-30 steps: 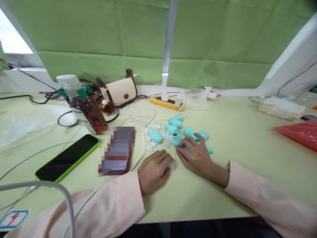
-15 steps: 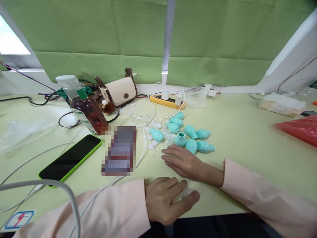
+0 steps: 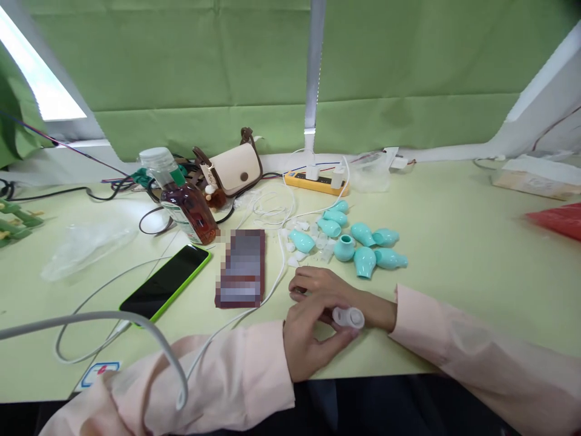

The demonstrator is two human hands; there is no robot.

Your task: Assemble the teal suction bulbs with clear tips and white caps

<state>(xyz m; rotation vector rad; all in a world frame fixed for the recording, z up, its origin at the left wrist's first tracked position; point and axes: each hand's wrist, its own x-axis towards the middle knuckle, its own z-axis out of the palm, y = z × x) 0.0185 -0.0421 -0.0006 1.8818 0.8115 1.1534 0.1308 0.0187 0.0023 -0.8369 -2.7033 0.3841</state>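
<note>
My left hand (image 3: 308,339) is closed around a small translucent white plastic piece (image 3: 348,318) with a round end, gripped between thumb and fingers near the table's front edge. Just beyond it, partly behind the left hand, my right hand (image 3: 322,283) rests low with its fingers curled inward; whatever may be in them is hidden. Several glossy turquoise bulb-shaped hollow pieces (image 3: 364,263) lie beyond the right hand, one of them standing with its round mouth up (image 3: 345,247). Small clear and white plastic bits (image 3: 297,259) are scattered left of these.
At left lie a black-screened phone (image 3: 167,281) with a green edge and a blurred-out phone (image 3: 242,266). A bottle of dark liquid (image 3: 188,209), a cream bag (image 3: 236,171) and a yellow power strip (image 3: 295,180) stand behind. A white cable (image 3: 206,339) crosses my left sleeve.
My left hand has lifted and turned, bringing the translucent piece into sight beside the right wrist. The right hand's fingers have gone from stretched out to curled. The view has shifted slightly left.
</note>
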